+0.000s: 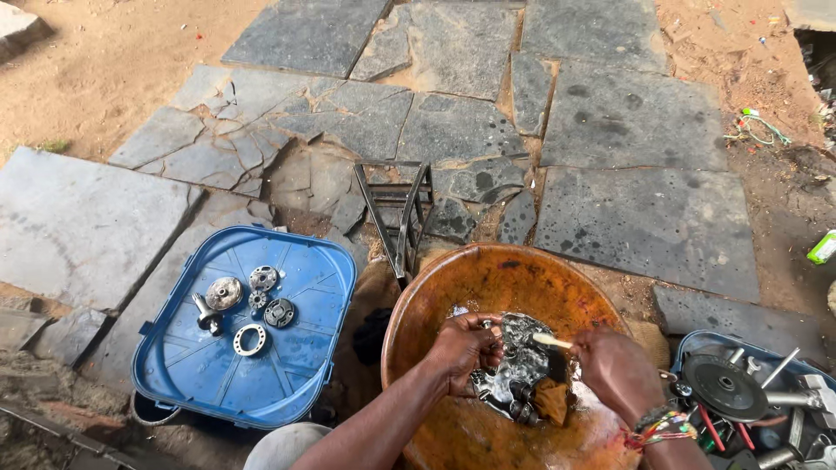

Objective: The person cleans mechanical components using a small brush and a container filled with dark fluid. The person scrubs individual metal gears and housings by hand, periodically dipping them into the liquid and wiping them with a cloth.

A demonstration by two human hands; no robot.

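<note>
Inside the brown basin (453, 287), a metal part (514, 370) is gripped by the left hand (463, 345) while it is scrubbed with a brush (550, 341) clasped in the right hand (616, 370); judged mid-cleaning, turning the part seems called for next, cleaned pieces lying on the blue lid (296, 383) at nine o'clock.

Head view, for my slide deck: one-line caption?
Two hands, left hand and right hand, scrub a metal part with a brush in a basin.

Green-white pkg (821, 247), far right edge, on dirt.

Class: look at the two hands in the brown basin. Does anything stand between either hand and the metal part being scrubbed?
Nothing visible does. The left hand grips the metal part directly, and the right hand holds a brush against it.
</note>
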